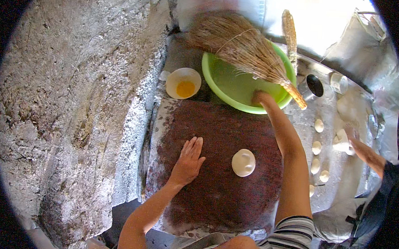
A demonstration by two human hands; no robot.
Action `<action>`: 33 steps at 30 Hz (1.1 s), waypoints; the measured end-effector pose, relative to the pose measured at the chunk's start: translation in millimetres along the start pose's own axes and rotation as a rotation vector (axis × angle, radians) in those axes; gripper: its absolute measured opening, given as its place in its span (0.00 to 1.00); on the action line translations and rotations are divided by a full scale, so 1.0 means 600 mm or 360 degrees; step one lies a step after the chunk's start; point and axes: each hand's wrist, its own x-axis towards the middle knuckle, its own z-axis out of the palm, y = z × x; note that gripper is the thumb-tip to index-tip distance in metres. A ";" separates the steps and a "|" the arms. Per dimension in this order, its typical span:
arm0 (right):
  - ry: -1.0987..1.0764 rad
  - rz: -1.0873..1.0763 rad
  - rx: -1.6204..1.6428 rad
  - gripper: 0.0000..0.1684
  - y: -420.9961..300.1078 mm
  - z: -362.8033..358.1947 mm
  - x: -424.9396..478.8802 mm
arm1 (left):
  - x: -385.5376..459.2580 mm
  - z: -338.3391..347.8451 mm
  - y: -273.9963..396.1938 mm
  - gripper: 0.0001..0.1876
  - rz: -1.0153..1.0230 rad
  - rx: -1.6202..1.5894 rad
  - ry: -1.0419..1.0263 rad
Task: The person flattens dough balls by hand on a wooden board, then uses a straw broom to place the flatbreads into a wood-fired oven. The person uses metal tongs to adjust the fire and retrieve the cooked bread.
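Note:
My left hand [188, 160] rests palm down on a dark reddish-brown work board [213, 198], fingers stretched out and nothing held. To its right on the board lies a flattened round of pale dough [243, 162], with shallow dents in its top. My right arm reaches beyond the board. My right hand [261, 98] dips into a light green plastic basin [209, 79] that appears to hold water, so its fingers are hard to make out. Across the basin lies a straw hand broom [252, 53], its handle pointing to the right.
Left of the basin sits a white bowl [173, 80] with yellow liquid. A rough, floury wall-like surface [71, 85] borders the board's left. At right, a co-worker's hand [352, 133] works over dough [341, 141] beside several dough balls [316, 148]. A metal cup [309, 91] stands behind.

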 end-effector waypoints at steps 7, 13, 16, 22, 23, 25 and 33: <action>0.0536 -0.0220 -0.0079 0.24 -0.032 0.028 -0.074 | 0.002 0.004 -0.005 0.31 0.0072 0.0116 0.0104; 0.1533 -0.0856 0.0139 0.36 -0.132 0.109 -0.385 | 0.005 0.005 -0.007 0.39 0.0043 -0.0037 0.0137; 0.1235 -0.0200 0.0059 0.39 -0.172 0.114 -0.417 | 0.004 0.009 -0.010 0.39 0.0064 0.0114 0.0147; 0.0831 -0.0678 0.0288 0.43 -0.244 0.153 -0.497 | 0.003 0.027 -0.018 0.37 0.0054 0.0244 0.0145; 0.0811 -0.0802 0.0419 0.42 -0.245 0.168 -0.527 | 0.004 0.029 -0.019 0.37 0.0075 0.0219 0.0231; 0.1038 -0.0366 -0.0041 0.40 -0.213 0.159 -0.514 | 0.007 0.029 -0.019 0.32 0.0062 0.0253 0.0197; 0.0650 -0.0501 0.0015 0.36 -0.206 0.206 -0.571 | 0.014 0.025 -0.015 0.27 0.0068 0.0090 0.0274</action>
